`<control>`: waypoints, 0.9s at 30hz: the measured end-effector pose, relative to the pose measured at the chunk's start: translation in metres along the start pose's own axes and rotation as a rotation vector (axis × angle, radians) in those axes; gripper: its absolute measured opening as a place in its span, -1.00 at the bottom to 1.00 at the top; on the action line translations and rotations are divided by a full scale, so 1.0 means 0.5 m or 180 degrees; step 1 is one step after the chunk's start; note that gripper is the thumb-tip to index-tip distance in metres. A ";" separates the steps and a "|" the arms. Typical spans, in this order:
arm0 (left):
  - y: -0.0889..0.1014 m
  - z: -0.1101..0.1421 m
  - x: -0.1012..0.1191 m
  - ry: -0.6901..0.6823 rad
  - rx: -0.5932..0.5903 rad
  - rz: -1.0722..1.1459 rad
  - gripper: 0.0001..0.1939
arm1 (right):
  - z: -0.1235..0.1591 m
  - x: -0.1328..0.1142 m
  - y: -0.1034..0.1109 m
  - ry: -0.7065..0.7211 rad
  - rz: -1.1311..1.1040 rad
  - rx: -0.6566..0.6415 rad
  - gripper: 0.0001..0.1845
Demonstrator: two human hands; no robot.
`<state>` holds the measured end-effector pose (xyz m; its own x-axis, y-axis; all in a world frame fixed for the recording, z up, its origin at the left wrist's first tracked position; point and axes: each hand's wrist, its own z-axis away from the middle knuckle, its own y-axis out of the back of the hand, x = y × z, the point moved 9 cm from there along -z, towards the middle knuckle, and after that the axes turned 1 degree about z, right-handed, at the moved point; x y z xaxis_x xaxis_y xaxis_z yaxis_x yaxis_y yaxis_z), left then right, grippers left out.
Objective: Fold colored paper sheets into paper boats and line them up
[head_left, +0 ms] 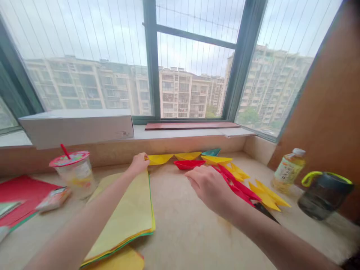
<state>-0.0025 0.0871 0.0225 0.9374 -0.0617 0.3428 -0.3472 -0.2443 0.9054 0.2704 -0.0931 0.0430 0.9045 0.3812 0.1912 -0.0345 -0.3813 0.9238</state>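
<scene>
My left hand (138,163) pinches the left tip of a yellow paper boat (161,159) at the back of the countertop. Just in front of a red paper boat (189,164) is my right hand (207,184), its fingers curled together and their tips mostly hidden; whether it touches that boat I cannot tell. More folded boats stand around: a yellow one (188,155), another yellow one (216,160) and a teal one (211,152). Beyond my right hand lie several red folded papers (237,185) and yellow folded pieces (268,195), partly covered by my forearm.
A stack of yellow paper sheets (126,210) lies under my left forearm. To the left are a lidded cup with a straw (73,172), a small packet (53,199) and red paper (28,195). A drink bottle (288,170) and dark tumbler (323,197) stand right. A white box (78,129) rests on the sill.
</scene>
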 end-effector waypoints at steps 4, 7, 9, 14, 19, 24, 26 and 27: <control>-0.024 -0.010 -0.007 0.0047 -0.0018 0.0031 -0.77 | -0.100 0.273 -0.017 -0.0698 0.0339 -0.0433 -0.67; -0.033 -0.019 -0.006 0.0038 -0.0007 0.0041 -0.79 | -0.136 0.408 -0.084 -0.0883 0.0367 -0.0734 -0.65; -0.036 -0.027 -0.003 0.0015 0.0009 0.0039 -0.80 | -0.146 0.464 -0.143 -0.0896 0.0353 -0.0905 -0.60; -0.049 -0.045 0.009 -0.0003 0.0021 -0.0018 -0.79 | -0.168 0.523 -0.257 -0.0639 0.0288 -0.1223 -0.55; -0.062 -0.053 0.015 -0.0081 0.0050 -0.0161 -0.76 | -0.190 0.536 -0.306 -0.0296 0.0296 -0.1387 -0.64; -0.067 -0.031 0.014 -0.0253 0.0005 -0.0276 -0.68 | -0.196 0.537 -0.328 -0.0098 0.0378 -0.1443 -0.79; -0.066 -0.017 0.019 -0.0330 -0.0025 -0.0361 -0.66 | -0.194 0.540 -0.330 -0.0066 0.0422 -0.1430 -0.76; -0.065 -0.010 0.024 -0.0375 -0.0019 -0.0459 -0.65 | -0.192 0.544 -0.331 -0.0065 0.0446 -0.1427 -0.75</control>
<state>0.0198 0.0992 -0.0014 0.9741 -0.1393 0.1780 -0.2088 -0.2532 0.9446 0.4813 0.1545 -0.0262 0.8861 0.3335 0.3218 -0.3330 -0.0248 0.9426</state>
